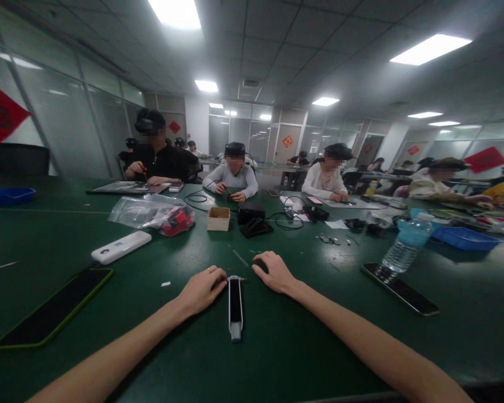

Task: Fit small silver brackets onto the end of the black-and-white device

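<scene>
A slim handheld device point(235, 305) with a white frame and a long dark panel lies on the green table point(277, 347), its narrow grey end toward me. My left hand point(204, 289) rests just left of the device's far end, the thumb close to its edge. Whether it touches the device I cannot tell; nothing shows in its loosely curved fingers. To the right, my right hand point(275, 271) lies on the table with fingers bent and thumb apart, holding nothing. A thin stub at the device's top points toward this hand.
Phones point(56, 308) lie left and right; a water bottle point(407, 246) stands by the right one. Beyond are a white power bank point(121, 247), a plastic bag point(151, 214), a small box point(218, 219), a black stand point(252, 218) and a blue tray point(466, 238). Several people sit opposite.
</scene>
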Tool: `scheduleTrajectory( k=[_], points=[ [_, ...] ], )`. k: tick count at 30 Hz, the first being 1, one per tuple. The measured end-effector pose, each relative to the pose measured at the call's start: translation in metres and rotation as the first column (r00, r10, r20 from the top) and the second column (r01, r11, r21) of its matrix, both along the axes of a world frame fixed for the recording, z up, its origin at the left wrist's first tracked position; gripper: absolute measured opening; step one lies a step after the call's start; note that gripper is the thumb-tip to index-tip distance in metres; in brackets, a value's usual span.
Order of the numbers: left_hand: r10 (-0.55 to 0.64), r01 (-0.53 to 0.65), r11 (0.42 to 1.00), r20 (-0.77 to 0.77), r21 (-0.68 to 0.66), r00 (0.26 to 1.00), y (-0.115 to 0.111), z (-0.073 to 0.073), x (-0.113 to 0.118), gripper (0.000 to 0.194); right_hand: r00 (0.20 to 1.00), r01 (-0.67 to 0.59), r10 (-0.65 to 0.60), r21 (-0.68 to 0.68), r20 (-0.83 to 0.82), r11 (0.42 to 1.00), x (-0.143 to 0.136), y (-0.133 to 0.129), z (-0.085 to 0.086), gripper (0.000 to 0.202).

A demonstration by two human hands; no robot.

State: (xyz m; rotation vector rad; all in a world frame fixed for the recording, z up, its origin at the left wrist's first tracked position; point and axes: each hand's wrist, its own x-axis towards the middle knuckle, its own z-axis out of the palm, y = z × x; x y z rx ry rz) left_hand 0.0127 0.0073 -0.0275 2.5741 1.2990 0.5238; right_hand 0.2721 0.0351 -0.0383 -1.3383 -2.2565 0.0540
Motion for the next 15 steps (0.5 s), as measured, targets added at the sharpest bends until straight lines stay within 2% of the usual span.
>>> scheduleTrajectory(
  k=[1,2,3,4,7,10,12,15],
  points=[
    [0.0,0.0,1.0,0.0,-0.002,1.0,0.0,0.0,0.0,0.019,0.994,0.111,-0.111,-0.011,0.011,0.994,0.016,0.01,-0.001,0.039],
    [-0.001,0.001,1.0,0.001,-0.003,1.0,0.0,0.0,-0.001,0.019,0.965,0.262,-0.262,-0.032,0.027,0.964,0.035,0.021,-0.002,0.043],
    [-0.003,0.003,1.0,0.003,-0.004,1.0,0.0,0.0,-0.001,0.019,0.899,0.438,-0.436,-0.063,0.047,0.897,0.056,0.031,-0.003,0.047],
    [-0.008,0.008,1.0,0.006,-0.004,1.0,0.0,0.0,-0.001,0.02,0.845,0.535,-0.533,-0.073,0.05,0.842,0.079,0.04,-0.004,0.051],
    [-0.024,0.024,1.0,0.011,-0.011,1.0,0.001,-0.002,-0.002,0.021,0.678,0.734,-0.733,-0.101,0.051,0.672,0.146,0.056,-0.007,0.062],
    [-0.027,0.027,1.0,0.015,-0.015,1.0,0.001,-0.002,-0.002,0.021,0.517,0.851,-0.854,-0.14,0.057,0.506,0.196,0.06,-0.01,0.072],
    [-0.019,0.02,1.0,0.017,-0.018,1.0,0.001,-0.001,-0.002,0.021,0.459,0.882,-0.886,-0.157,0.063,0.445,0.217,0.062,-0.012,0.074],
    [-0.007,0.007,1.0,0.011,-0.025,1.0,-0.002,0.0,-0.002,0.021,0.42,0.898,-0.904,-0.18,0.077,0.402,0.24,0.07,-0.015,0.078]
  ],
)
